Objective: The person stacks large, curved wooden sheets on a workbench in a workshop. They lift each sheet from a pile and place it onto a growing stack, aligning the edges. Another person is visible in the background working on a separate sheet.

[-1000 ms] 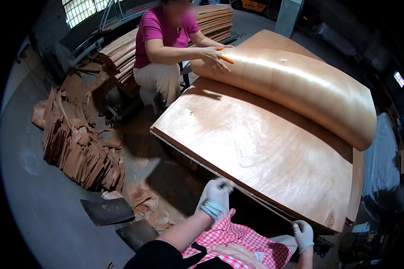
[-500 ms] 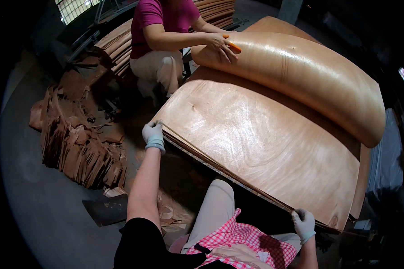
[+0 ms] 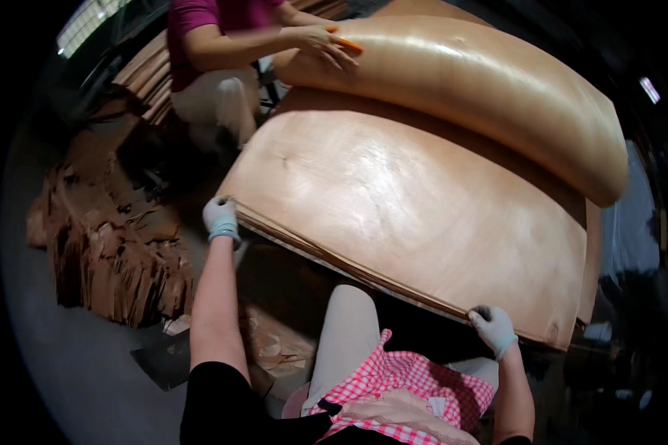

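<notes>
A broad, pale brown wood veneer sheet [image 3: 401, 200] lies on top of a stack of thin sheets in front of me. My left hand [image 3: 221, 216], in a pale glove, is closed on the stack's near left corner, its fingertips partly hidden. At the near edge towards the right, my gloved right hand [image 3: 493, 328] pinches the sheets, with dark fingertips. The sheet edges [image 3: 312, 248] between my hands look slightly parted. Beyond, a large curled veneer sheet [image 3: 453, 89] rolls back over the stack. A co-worker's hand [image 3: 330, 48] rests on its left end with a small orange object.
The co-worker [image 3: 223, 81] sits at the far left of the stack. Torn brown veneer scraps [image 3: 119, 274] are heaped on the floor to my left, near a dark flat piece [image 3: 163, 361]. More stacked sheets [image 3: 145, 74] stand behind. My knee [image 3: 349, 319] is close below the near edge.
The whole view has shifted, so the stack and co-worker appear higher and further left. Both my hands keep their hold on the near edge, where the layers look a little more parted.
</notes>
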`<state>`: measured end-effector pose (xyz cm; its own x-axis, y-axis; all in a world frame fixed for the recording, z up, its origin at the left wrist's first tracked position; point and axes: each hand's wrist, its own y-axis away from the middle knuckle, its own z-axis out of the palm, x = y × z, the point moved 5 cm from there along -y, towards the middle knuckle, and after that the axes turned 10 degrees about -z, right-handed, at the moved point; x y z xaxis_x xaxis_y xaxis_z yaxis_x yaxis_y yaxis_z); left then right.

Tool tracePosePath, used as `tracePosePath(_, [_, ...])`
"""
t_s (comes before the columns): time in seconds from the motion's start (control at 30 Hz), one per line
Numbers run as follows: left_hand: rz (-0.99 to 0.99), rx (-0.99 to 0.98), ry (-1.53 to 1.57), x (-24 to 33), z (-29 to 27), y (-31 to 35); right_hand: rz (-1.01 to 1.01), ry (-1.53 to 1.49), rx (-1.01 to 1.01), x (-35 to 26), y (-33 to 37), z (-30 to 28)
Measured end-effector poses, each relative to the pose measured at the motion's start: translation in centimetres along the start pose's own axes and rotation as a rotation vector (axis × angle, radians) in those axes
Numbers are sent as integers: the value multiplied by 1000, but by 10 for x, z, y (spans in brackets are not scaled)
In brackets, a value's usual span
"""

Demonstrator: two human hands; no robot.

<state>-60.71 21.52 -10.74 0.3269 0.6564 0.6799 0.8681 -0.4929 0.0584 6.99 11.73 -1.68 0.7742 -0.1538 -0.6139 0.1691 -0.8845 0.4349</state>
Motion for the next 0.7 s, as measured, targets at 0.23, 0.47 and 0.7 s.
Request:
tracePosePath(0.23, [63, -7, 29, -19, 0, -19, 181, 201, 81, 85, 13, -48])
tracePosePath(0.47, [-42, 138, -375, 13, -20, 2, 338, 281, 87, 116, 10, -45])
tracePosePath(0.7, [447, 65, -260, 109, 43, 193, 279, 315, 129, 124, 11, -43])
